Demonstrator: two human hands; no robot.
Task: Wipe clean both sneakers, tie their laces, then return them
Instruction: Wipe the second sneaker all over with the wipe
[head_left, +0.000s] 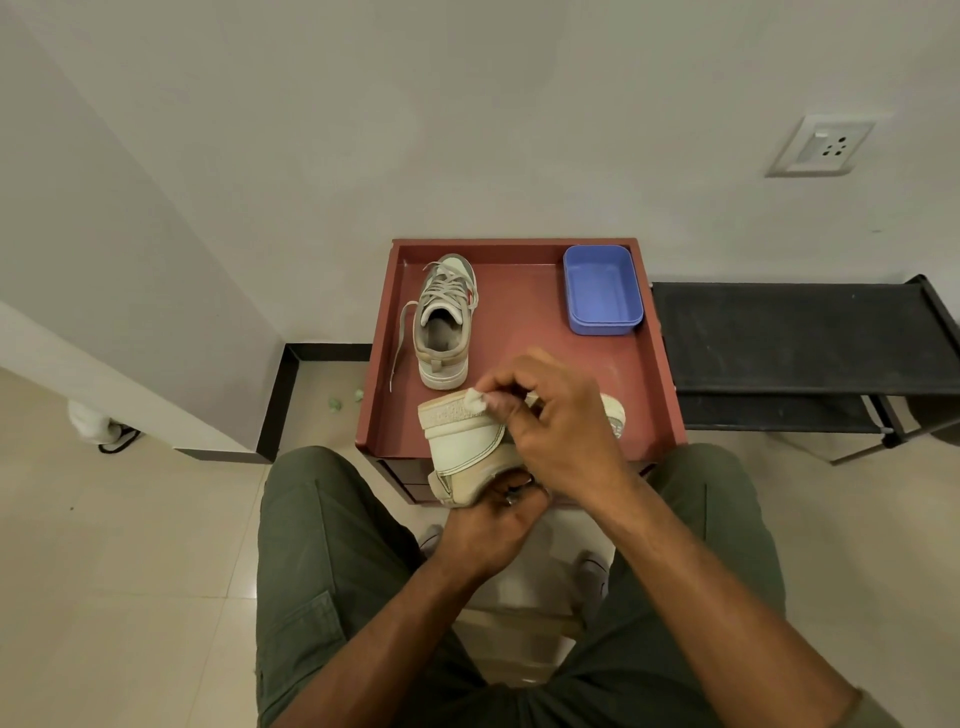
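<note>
1. Left hand (496, 525) grips the beige-and-white leather sneaker (470, 447), tipped sole-up at the red tray's (524, 312) near edge, long axis left-right.
2. Right hand (550, 415) pinches a small white wipe (475, 401) against its sole.
3. The grey laced sneaker (444, 322) stands upright on the tray's left side, toe toward the far rim.

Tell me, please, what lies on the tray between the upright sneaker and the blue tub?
Nothing: in the head view, the stretch of red tray between the upright sneaker and the blue tub is bare, with only the tray's floor showing.

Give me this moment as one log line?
step: wiping | right hand: pinches wipe on held sneaker | left hand: grips it | other sneaker: untied
</note>
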